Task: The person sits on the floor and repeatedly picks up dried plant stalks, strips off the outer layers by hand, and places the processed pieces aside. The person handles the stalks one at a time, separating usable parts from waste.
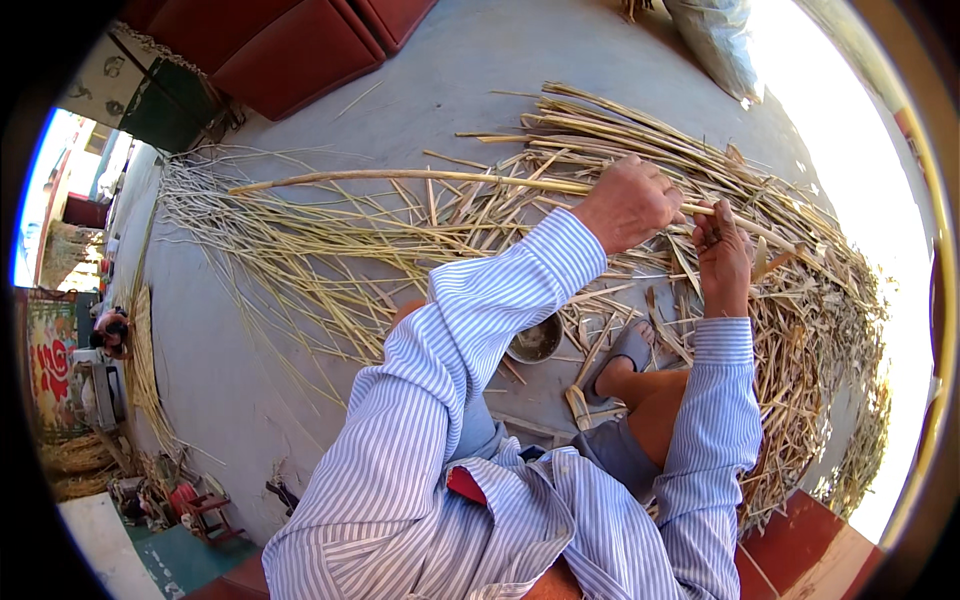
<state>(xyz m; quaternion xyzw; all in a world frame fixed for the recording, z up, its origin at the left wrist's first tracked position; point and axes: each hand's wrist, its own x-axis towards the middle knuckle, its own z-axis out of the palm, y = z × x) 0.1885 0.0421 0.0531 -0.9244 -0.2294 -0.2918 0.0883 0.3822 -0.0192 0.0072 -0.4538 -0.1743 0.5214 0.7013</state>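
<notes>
A long pale reed stalk (400,175) runs across the view from the left, its thin end over a spread of loose stems. My left hand (632,205) is closed in a fist around it. Just to the right, my right hand (724,250) pinches the same stalk between thumb and fingers, and its leafy end sticks out past that hand. Behind and beside both hands lies a thick pile of dry stalks (620,125). Whether the right hand also holds a small tool is hidden.
Thin greenish-yellow stems (310,250) fan out on the grey floor (240,370) to the left. Dry husks (800,370) heap up at right. A metal bowl (538,340) sits between my legs, near a grey sandal (625,358). Red sofa pieces (295,60) stand at the back left.
</notes>
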